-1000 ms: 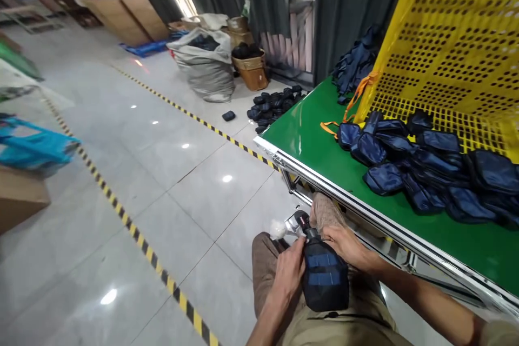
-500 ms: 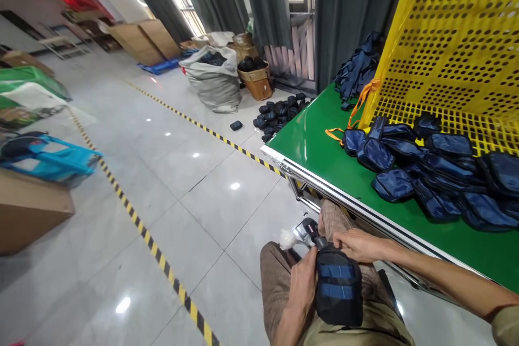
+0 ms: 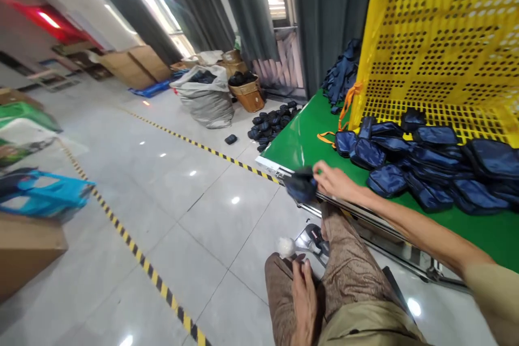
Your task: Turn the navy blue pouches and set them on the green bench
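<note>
Head view: one blurred dark pouch [image 3: 300,186] hangs from the right hand [image 3: 332,179] at the near corner of the green counter [image 3: 300,143]; whether it touches the metal edge I cannot tell.
Right grip: fingertips pinch the pouch by one side.
Left grip: the left hand [image 3: 304,292] lies by the left knee [image 3: 278,292], clear of the pouch; whether its fingers are spread or pressed together I cannot tell.
Just changed: the pouch has left the lap, and only the right hand has it now; I judge that the two-handed handling of this piece has stopped.
Against the earlier frame: half a second ago both hands were at the pouch's top, its blue straps facing up; now the lap holds no pouch and the right arm reaches forward.
Unchanged: navy pouches [image 3: 430,165] lie before the yellow basket [image 3: 371,21], and a dark heap [image 3: 270,124] sits on the floor.
</note>
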Demonstrator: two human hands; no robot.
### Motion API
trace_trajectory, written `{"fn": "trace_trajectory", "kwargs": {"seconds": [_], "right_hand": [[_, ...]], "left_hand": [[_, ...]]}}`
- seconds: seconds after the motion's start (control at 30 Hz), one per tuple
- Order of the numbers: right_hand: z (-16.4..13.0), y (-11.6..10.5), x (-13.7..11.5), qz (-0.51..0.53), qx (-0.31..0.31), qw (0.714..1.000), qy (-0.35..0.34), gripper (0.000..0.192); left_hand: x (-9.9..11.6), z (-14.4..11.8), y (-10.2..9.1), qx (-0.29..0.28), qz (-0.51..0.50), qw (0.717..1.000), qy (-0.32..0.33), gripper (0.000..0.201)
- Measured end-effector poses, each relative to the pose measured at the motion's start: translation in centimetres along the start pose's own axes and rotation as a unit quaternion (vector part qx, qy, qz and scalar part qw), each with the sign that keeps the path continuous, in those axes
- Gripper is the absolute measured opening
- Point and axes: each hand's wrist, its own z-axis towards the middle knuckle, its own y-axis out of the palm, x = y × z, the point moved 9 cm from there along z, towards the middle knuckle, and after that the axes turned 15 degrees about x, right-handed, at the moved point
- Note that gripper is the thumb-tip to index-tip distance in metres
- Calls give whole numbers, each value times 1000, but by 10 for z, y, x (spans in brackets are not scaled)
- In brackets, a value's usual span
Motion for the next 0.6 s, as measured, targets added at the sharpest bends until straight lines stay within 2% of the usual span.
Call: {"fn": "trace_trajectory", "kwargs": {"seconds": [0.07,0.1,0.17,0.23,0.27,0.33,0.4,0.43,0.5,0.6], "right_hand": [[38,-34,11,97,134,986,7,50],[46,-48,21,97,177,979,2,60],[44,-65,47,18,212,977,-4,72],[20,-76,83,-128,202,971,25,74],[2,-81,105,-203,196,958,54,75],[-43,-98,149,-329,191,914,140,82],[-88,-111,181,-409,179,870,209,78],[-107,-115,191,-431,164,858,225,68],[-134,-117,199,-447,132,853,236,47],[-157,-121,188,-435,124,861,233,48]], "left_hand": [[-3,-2,3,-10,-11,1000,-11,58],[-4,-3,6,-18,-16,1000,-12,57],[-6,-7,10,-35,-19,999,-18,57],[-10,-12,14,-49,-18,998,-27,58],[-11,-14,16,-52,-17,998,-30,58],[-11,-18,21,-55,-17,998,-27,56],[-7,-22,29,-76,-20,997,-20,56],[-3,-24,33,-92,-24,995,-17,57],[8,-29,42,-134,-34,990,-3,57],[29,-36,52,-191,-35,981,22,52]]}}
